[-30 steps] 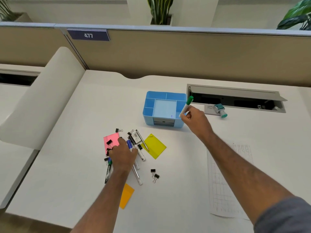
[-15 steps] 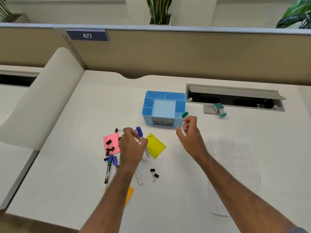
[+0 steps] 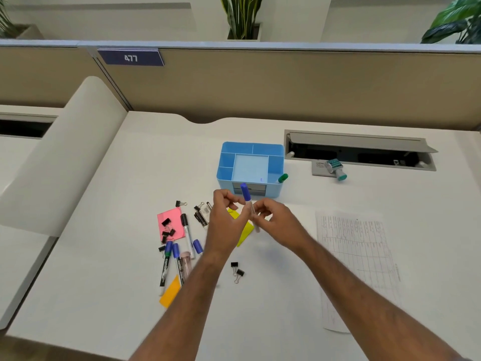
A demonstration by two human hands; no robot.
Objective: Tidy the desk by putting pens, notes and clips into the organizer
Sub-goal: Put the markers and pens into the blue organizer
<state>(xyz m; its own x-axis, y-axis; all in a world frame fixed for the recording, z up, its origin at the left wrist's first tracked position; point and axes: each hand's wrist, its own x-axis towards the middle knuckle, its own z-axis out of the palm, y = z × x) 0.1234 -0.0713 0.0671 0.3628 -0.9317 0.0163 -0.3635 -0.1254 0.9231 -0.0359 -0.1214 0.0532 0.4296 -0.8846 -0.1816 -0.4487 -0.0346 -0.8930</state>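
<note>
A blue organizer [image 3: 226, 162] stands mid-desk, and a green-capped pen [image 3: 282, 177] leans in its right compartment. Just in front of it, my left hand [image 3: 225, 222] and my right hand [image 3: 273, 217] meet around a blue-capped pen [image 3: 245, 192] held upright, fingers of both touching its clear barrel. Under and left of my left arm lie several pens [image 3: 187, 230], a pink note [image 3: 173, 221] with black binder clips [image 3: 166, 227] on it, a yellow note [image 3: 246, 229] and an orange note [image 3: 170, 293]. Two more clips [image 3: 237, 269] lie nearer me.
A printed sheet [image 3: 356, 256] lies to the right. Behind the organizer's right is an open cable tray [image 3: 359, 149] with a teal stamp [image 3: 335, 169] beside it. A tan partition runs along the back of the desk, and a curved panel [image 3: 65, 157] borders the left.
My right hand let go of the green-capped pen into the organizer and came back toward me. My left hand lifted a blue-capped pen from the pile, and both hands now meet on it.
</note>
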